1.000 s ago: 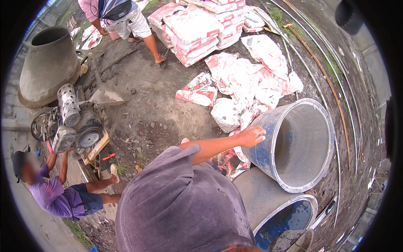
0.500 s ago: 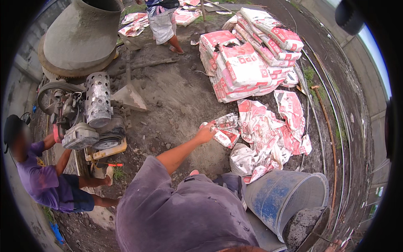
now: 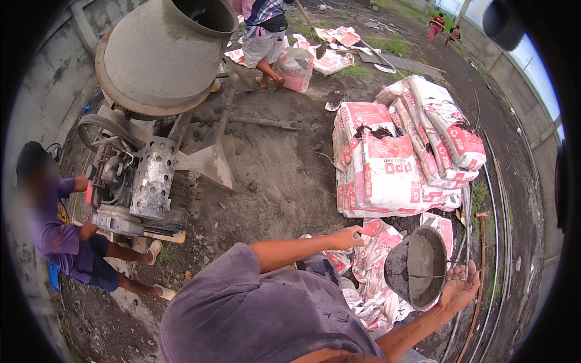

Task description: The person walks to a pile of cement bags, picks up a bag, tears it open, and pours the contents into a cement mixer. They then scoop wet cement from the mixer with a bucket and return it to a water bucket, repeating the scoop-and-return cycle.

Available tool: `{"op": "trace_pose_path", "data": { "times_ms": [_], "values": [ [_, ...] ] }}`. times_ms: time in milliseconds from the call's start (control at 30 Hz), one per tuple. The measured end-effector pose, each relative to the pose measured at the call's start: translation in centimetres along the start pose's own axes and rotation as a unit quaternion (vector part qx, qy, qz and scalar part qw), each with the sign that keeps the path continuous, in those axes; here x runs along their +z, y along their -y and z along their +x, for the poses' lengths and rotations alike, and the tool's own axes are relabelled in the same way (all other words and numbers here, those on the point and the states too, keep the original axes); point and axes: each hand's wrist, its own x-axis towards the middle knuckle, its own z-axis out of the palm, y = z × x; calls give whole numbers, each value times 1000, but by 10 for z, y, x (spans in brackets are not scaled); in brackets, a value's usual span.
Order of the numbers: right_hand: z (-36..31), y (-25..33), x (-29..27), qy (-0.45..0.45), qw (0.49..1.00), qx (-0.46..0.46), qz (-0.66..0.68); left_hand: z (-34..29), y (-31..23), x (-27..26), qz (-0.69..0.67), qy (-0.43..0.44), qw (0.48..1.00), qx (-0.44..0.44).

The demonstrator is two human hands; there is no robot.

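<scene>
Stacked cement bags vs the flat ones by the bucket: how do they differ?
The stacked bags look full and plump, piled in layers; the flat bags are empty, crumpled, strewn on the ground beside the grey bucket and the left hand. Both are white with red print.

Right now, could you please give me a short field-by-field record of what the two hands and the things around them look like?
left hand: loosely closed, over the empty red-and-white paper sacks
right hand: palm open, at the rim of the round grey cement-caked bucket
bucket: tilted, mouth showing, wire handle across it
behind: stack of full red-and-white sacks
left side: grey drum concrete mixer, a crouching person beside it
</scene>
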Motion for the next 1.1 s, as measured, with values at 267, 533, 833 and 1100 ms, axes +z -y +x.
{"op": "trace_pose_path", "data": {
  "times_ms": [267,533,833,1100],
  "values": [
    [172,-80,211,171,981,90,15,95,-68,-108,-236,-74,968,-33],
    [251,-151,455,367,926,89,18,147,-113,-289,-450,-147,875,99],
    [263,-257,750,481,869,110,39,109,-151,-549,-466,-219,813,271],
    [255,-331,924,570,819,64,13,89,-171,-703,-514,-282,754,297]
  ]
}}
